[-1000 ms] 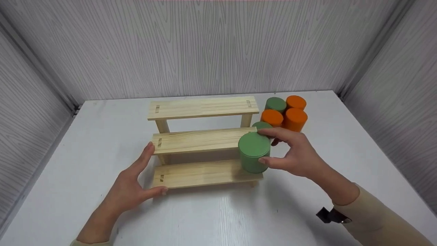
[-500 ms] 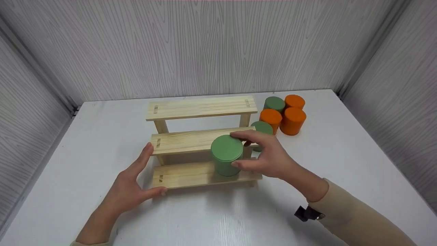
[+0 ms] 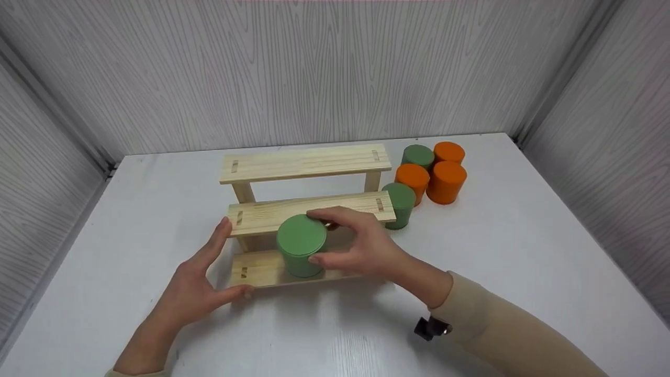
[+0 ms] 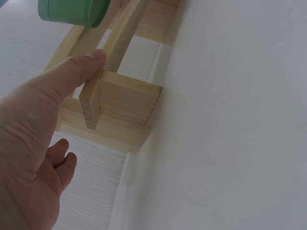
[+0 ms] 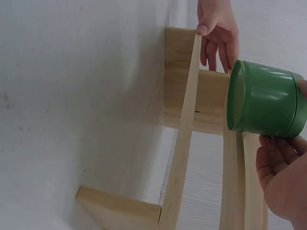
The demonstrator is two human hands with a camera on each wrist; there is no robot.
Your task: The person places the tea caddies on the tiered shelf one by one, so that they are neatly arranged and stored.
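Right hand (image 3: 361,248) grips a green canister (image 3: 302,246), thumb on its near side, fingers towards its far side. The canister lies directly left of that hand, upright or nearly so, over the lower shelf (image 3: 261,269), whose long axis runs left to right; base and shelf are apart (confirmed in the right wrist view). Left hand (image 3: 199,285), on the canister's other side: thumb and index finger spread apart, thumb touching the lower shelf's end, index finger at the middle shelf (image 3: 261,214) (firmness of contact cannot be determined). Right sleeve (image 3: 497,317) slants back rightward from its hand.
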